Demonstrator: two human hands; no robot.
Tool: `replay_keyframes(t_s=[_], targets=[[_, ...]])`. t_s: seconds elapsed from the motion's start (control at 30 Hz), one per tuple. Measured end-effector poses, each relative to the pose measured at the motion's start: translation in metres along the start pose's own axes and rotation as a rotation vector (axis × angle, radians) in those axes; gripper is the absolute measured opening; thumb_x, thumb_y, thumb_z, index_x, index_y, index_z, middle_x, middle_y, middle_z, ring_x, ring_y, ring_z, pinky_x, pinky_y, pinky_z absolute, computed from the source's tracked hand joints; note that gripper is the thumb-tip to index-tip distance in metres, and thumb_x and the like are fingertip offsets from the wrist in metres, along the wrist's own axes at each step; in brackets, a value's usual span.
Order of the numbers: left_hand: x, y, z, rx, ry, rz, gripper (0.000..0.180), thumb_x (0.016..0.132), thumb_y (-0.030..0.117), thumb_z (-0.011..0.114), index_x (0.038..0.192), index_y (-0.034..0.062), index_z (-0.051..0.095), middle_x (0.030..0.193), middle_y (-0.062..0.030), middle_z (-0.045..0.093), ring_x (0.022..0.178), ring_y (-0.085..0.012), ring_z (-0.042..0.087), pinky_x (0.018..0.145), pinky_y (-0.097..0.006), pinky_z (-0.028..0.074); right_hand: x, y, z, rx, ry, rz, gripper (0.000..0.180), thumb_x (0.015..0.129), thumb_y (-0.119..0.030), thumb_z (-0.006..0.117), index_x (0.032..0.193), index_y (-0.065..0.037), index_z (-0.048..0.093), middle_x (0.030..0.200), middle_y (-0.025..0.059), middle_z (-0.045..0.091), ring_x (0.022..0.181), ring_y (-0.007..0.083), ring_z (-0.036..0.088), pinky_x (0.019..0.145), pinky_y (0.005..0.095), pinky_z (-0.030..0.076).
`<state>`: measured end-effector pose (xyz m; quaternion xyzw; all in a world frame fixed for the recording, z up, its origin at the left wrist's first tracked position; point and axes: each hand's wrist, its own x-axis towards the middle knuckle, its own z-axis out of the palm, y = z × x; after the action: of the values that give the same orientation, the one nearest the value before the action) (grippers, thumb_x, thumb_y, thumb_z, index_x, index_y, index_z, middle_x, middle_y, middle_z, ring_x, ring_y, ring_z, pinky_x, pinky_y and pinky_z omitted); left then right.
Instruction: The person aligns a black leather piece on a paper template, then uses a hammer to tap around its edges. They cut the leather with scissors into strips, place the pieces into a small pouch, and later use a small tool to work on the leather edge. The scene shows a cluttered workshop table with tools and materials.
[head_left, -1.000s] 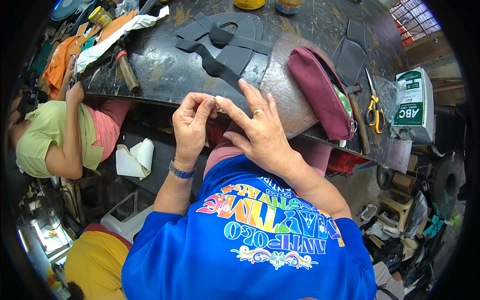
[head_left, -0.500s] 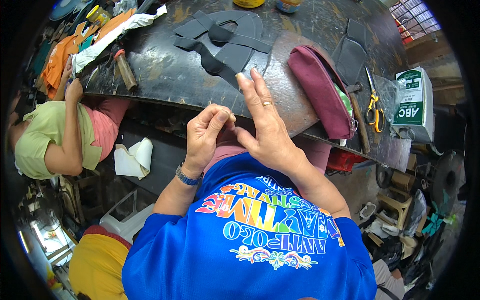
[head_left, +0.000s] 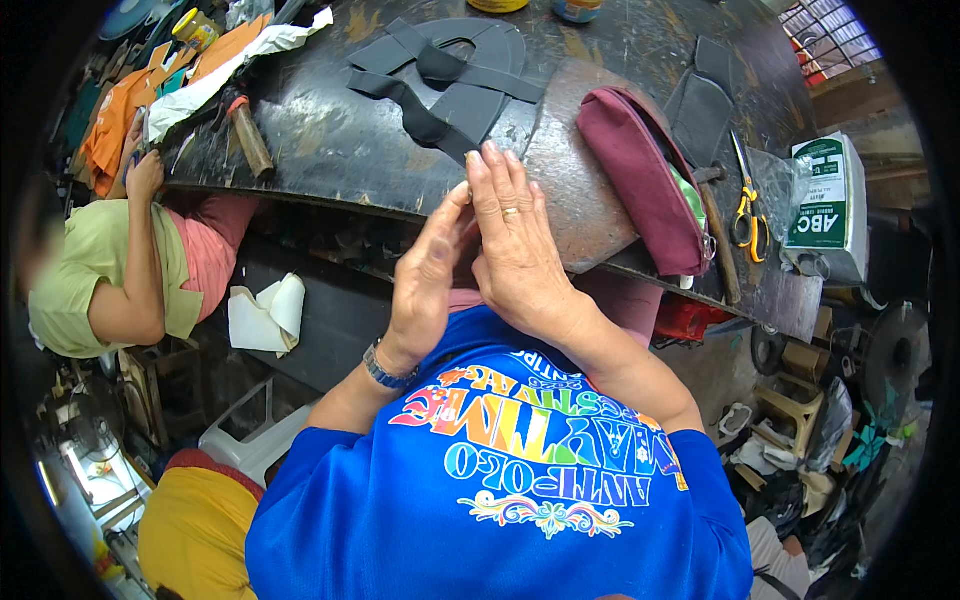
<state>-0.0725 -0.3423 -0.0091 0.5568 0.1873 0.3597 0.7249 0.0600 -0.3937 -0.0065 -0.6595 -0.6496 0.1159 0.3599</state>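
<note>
Head view: we see a dark, worn table [head_left: 330,150] filling the upper part of the frame, and below it the blue shirt [head_left: 420,530] of the person wearing the camera. At the left edge we find a co-worker in a yellow-green top [head_left: 90,285], arms raised toward the table. Right of upper centre lies a brown board [head_left: 570,140], partly under a maroon pouch [head_left: 635,180] whose long opening shows something pale green. Left of the pouch, at upper centre, we see a flat black piece [head_left: 505,60] with black straps [head_left: 425,128] across it; the lower strap runs down toward the hands.

At the centre, in front of the table edge, the left hand [head_left: 425,285] and right hand [head_left: 520,250] face each other, fingers stretched out, fingertips together. We cannot tell whether anything small sits between the palms, nor whether the strap's lower end touches the right fingertips.

Toward the right edge stands a white and green can [head_left: 825,205], with yellow-handled scissors [head_left: 750,225] lying beside it. On the left wrist we see a watch [head_left: 385,368], and on a right finger, a gold ring [head_left: 510,214].
</note>
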Motion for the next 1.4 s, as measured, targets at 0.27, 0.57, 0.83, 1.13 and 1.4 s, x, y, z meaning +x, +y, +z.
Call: replay_keyframes(t_s=[0.27, 0.57, 0.83, 1.13, 1.4], targets=[[0.004, 0.002, 0.015, -0.1, 0.112, -0.044, 0.066, 0.111, 0.034, 0.031, 0.16, 0.0018, 0.001, 0.165, -0.022, 0.017, 0.153, -0.0307, 0.02, 0.123, -0.039, 0.021, -0.007, -0.002, 0.019, -0.053, -0.02, -0.081, 0.081, 0.09, -0.012, 0.058, 0.161, -0.012, 0.019, 0.166, 0.0242, 0.011, 0.151, 0.0476, 0.015, 0.114, 0.068, 0.022], [0.02, 0.01, -0.011, -0.224, 0.054, -0.023, 0.055, 0.11, 0.037, 0.039, 0.147, -0.0034, 0.04, 0.148, -0.0223, 0.047, 0.137, -0.0295, 0.048, 0.116, -0.042, 0.039, -0.006, 0.001, 0.002, 0.121, -0.035, -0.134, 0.072, 0.08, -0.008, 0.064, 0.149, -0.022, 0.049, 0.166, 0.0212, 0.013, 0.153, 0.0473, 0.005, 0.117, 0.0681, 0.013], [0.026, 0.012, -0.039, -0.188, -0.11, -0.14, 0.033, 0.1, 0.022, 0.064, 0.122, -0.0023, 0.068, 0.115, -0.0131, 0.071, 0.095, -0.0142, 0.07, 0.083, -0.027, 0.058, -0.007, 0.01, -0.02, 1.027, -0.232, 0.042, 0.062, 0.086, -0.014, 0.07, 0.145, -0.014, 0.055, 0.166, 0.02, 0.016, 0.155, 0.0371, 0.006, 0.122, 0.0496, 0.015], [0.025, 0.012, -0.043, -0.402, -0.172, -0.153, 0.034, 0.099, 0.014, 0.064, 0.129, -0.0021, 0.062, 0.115, -0.0172, 0.07, 0.104, -0.0225, 0.071, 0.091, -0.035, 0.061, -0.008, 0.005, -0.037, 1.573, -0.294, 0.127, 0.066, 0.094, -0.044, 0.057, 0.14, 0.004, 0.056, 0.162, 0.019, 0.028, 0.149, 0.0286, 0.028, 0.119, 0.0415, 0.024], [0.028, 0.018, -0.02, -0.408, -0.04, -0.133, 0.035, 0.102, 0.012, 0.06, 0.133, -0.0037, 0.059, 0.115, -0.0161, 0.07, 0.107, -0.0225, 0.07, 0.097, -0.036, 0.056, -0.007, 0.003, -0.026, 0.426, 0.061, -0.114, 0.069, 0.09, -0.032, 0.072, 0.152, -0.016, 0.046, 0.162, 0.0234, 0.025, 0.15, 0.046, 0.021, 0.12, 0.0527, 0.02]])
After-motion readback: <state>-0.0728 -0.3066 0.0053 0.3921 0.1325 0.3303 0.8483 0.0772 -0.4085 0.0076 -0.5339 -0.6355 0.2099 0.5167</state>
